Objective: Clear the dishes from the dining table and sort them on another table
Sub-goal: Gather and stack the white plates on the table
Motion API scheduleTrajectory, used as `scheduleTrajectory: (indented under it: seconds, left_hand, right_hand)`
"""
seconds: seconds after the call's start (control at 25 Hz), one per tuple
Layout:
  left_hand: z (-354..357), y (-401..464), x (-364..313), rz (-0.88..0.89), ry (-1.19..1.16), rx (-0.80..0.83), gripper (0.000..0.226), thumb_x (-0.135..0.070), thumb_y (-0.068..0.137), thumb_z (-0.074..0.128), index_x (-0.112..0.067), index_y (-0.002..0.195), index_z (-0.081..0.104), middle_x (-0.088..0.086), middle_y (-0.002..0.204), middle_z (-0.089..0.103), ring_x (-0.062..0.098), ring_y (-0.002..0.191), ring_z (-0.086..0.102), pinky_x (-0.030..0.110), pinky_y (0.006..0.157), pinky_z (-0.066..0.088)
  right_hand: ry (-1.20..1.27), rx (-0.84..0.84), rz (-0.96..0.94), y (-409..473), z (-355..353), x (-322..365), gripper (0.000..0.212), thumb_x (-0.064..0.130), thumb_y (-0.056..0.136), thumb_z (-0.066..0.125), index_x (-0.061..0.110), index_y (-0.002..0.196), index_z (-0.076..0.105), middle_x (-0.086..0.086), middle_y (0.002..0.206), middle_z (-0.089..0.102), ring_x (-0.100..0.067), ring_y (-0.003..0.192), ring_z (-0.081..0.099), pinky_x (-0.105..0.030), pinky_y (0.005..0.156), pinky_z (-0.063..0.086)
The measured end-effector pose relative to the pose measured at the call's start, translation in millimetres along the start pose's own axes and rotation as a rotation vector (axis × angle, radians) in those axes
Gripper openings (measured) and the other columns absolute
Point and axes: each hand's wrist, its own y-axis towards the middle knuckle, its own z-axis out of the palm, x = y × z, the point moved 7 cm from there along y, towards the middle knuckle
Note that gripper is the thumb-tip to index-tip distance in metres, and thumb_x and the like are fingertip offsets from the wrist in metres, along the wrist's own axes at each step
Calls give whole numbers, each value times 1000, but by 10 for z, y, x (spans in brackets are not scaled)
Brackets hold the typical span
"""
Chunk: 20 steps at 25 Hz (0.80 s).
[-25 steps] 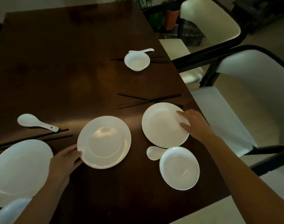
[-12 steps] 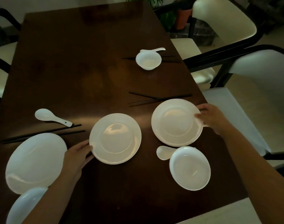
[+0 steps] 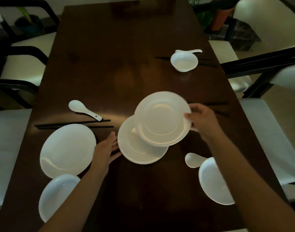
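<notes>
Two plates (image 3: 143, 148) overlap (right hand (image 3: 203, 121) gripping one), three spoons (image 3: 83, 108).

Both bare forearms reach in from the near edge. The left hand (image 3: 106, 149) lies low with fingers straight and together, thumb spread, palm turned right. The right hand (image 3: 202, 120), raised farther right, has its fingers curled in a pinching grip, thumb on top.
</notes>
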Motion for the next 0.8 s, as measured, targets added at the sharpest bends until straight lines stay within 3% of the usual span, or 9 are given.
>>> scheduleTrajectory:
  seconds: [0.12,0.28,0.4,0.48,0.56,0.68,0.8]
  left_hand:
    - [12,-36,-7,9,5,34,14,-42,84,59,-29,87,62,-8,92,67,11,88,63,28,61,53]
    - [0,-24,0,42,64,42,23,-21,85,63,-17,107,66,-4,97,68,12,91,65,21,57,55]
    - [-16,-21,24,107,116,29,29,-11,84,63,-14,113,64,-7,96,69,9,88,65,17,59,55]
    - [-27,-24,11,153,128,14,30,-9,83,64,-16,112,65,-14,88,68,5,82,65,13,56,53]
    - [-51,-19,-22,193,166,-1,29,-9,82,64,-18,110,66,-21,81,66,2,77,64,11,54,51]
    - [-118,-5,-66,237,274,-4,29,-12,82,64,-21,109,67,-16,88,67,10,88,65,20,69,54]
    - [-181,-22,-167,316,439,2,27,-17,84,62,-21,111,67,-5,101,70,11,91,64,27,83,50]
  right_hand:
    - [-9,57,38,-77,421,-220,24,-1,85,59,17,101,58,-2,91,64,-20,85,62,-30,59,52]
    - [-46,29,60,-159,583,-406,25,3,84,61,27,89,58,-6,104,65,-21,93,63,-34,66,56]
    - [-174,-40,-14,-187,567,-431,23,9,83,65,25,99,61,-2,105,66,-18,93,63,-40,80,56]
    - [-369,-95,-103,-217,543,-407,26,14,83,65,20,109,64,-1,106,67,-12,87,60,-33,82,53]
    - [-506,-132,-182,-267,560,-393,24,16,83,65,16,107,67,-3,104,69,-5,77,56,-20,73,46]
    - [-556,-89,-226,-296,661,-442,28,15,82,66,15,110,67,-1,103,69,-1,69,52,-11,67,41]
    - [-528,-16,-69,-289,770,-585,44,17,82,66,18,125,55,1,111,63,-11,89,57,-34,85,51]
